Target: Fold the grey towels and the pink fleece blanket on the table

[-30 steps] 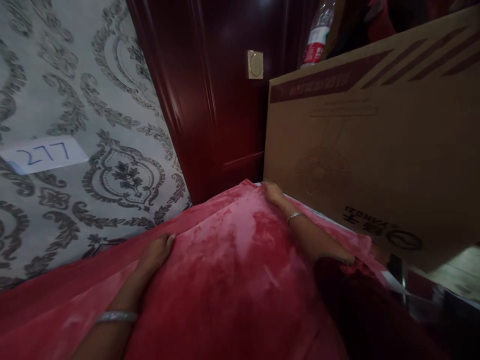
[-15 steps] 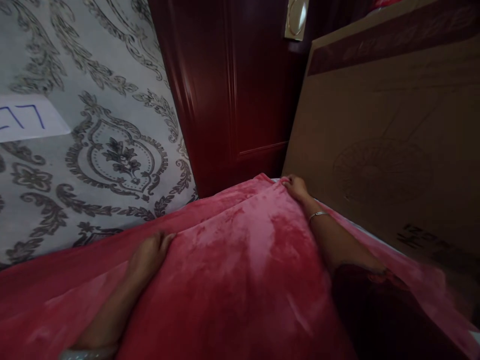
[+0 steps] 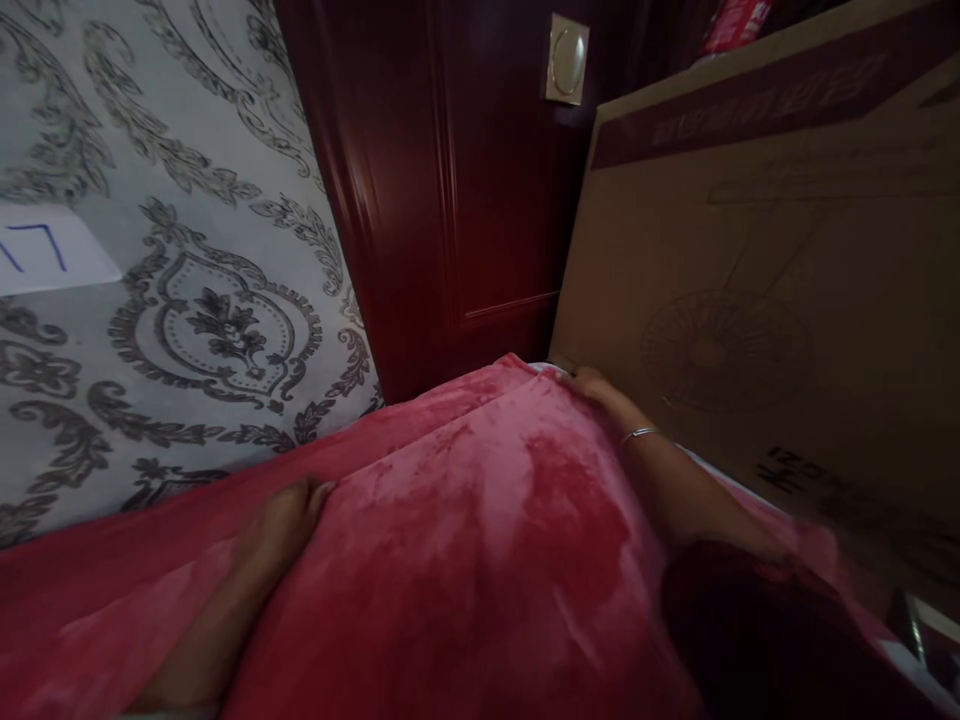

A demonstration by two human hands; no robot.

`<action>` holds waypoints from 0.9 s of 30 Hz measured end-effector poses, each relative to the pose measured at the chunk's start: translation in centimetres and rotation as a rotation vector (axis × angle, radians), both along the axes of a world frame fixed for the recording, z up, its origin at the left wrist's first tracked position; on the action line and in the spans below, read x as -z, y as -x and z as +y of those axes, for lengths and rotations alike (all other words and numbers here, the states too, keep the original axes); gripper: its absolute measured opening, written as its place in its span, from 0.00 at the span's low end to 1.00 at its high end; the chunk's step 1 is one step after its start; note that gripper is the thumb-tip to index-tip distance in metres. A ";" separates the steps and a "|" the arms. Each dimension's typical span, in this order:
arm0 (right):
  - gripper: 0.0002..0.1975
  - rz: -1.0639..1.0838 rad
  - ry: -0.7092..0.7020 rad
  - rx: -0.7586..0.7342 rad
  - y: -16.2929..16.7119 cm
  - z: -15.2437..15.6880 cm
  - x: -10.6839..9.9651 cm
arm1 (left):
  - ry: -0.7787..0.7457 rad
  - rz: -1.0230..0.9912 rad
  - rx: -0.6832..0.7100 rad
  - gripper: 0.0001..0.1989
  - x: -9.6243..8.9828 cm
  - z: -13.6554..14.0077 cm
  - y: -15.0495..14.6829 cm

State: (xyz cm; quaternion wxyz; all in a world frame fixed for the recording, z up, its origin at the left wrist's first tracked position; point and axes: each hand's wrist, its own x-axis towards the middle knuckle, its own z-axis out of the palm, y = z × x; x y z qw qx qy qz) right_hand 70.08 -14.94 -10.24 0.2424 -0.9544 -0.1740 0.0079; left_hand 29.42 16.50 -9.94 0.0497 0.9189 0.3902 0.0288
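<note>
A red and pink plush blanket [image 3: 465, 540] lies spread before me, with a folded edge running from my left hand to the far corner. My left hand [image 3: 281, 520] is closed on that edge, thumb and fingers together at left of centre. At the far right corner, my right hand [image 3: 590, 386] is closed on the blanket's side edge, close to the cardboard box; its fingertips are partly hidden. A strip of white cloth [image 3: 549, 369] peeks out beside that hand. Another layer of red plush lies beneath and beyond the fold.
A large cardboard box [image 3: 720, 240] stands along the right side, with a red package [image 3: 737, 25] on top. Behind the bedding is a dark red panelled door [image 3: 480, 200]. Patterned wallpaper [image 3: 225, 320] covers the left wall, with a paper label [image 3: 52, 250] on it.
The view has tilted up and turned slightly right. My right hand has shifted a little outward at the corner, baring more white cloth. My left hand keeps its hold on the edge.
</note>
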 end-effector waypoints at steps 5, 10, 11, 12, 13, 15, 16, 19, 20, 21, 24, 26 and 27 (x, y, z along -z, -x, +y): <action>0.23 0.065 0.102 0.007 1.5 -3.3 0.1 | 0.005 -0.022 0.015 0.24 1.2 1.1 -0.1; 0.21 -0.003 0.128 0.071 3.6 -3.8 1.5 | -0.025 -0.109 0.017 0.23 2.0 1.7 -0.2; 0.21 -0.005 0.129 0.079 3.8 -3.7 1.6 | -0.025 -0.127 0.014 0.23 1.9 1.7 -0.2; 0.22 -0.002 0.130 0.082 3.9 -3.7 1.5 | -0.022 -0.142 0.008 0.23 1.8 1.6 -0.2; 0.22 0.006 0.129 0.076 4.0 -3.8 1.3 | -0.018 -0.155 0.006 0.22 1.7 1.5 -0.2; 0.25 0.039 0.129 0.059 3.9 -4.5 0.8 | -0.008 -0.163 0.015 0.22 1.4 1.1 -0.2; 0.26 0.060 0.129 0.050 3.8 -5.1 0.5 | -0.005 -0.156 0.021 0.22 1.2 0.9 -0.2; 0.29 0.137 0.127 0.017 3.5 -7.6 0.0 | -0.017 -0.118 0.024 0.22 1.0 0.6 -0.2; 0.28 0.145 0.144 0.010 3.6 -8.3 0.2 | -0.018 -0.108 0.023 0.23 1.0 0.6 -0.2; 0.26 0.139 0.172 0.007 3.8 -9.0 0.5 | -0.017 -0.100 0.022 0.23 1.1 0.6 -0.3; 0.22 0.048 0.281 0.048 5.5 -10.0 1.8 | -0.013 -0.077 0.015 0.24 1.4 0.5 -0.3; 0.24 -0.039 0.303 0.105 7.1 -10.0 2.6 | -0.021 -0.078 0.001 0.25 1.5 0.0 -0.4; 0.25 -0.072 0.301 0.126 7.8 -10.0 2.7 | -0.024 -0.083 -0.004 0.25 1.5 -0.4 -0.4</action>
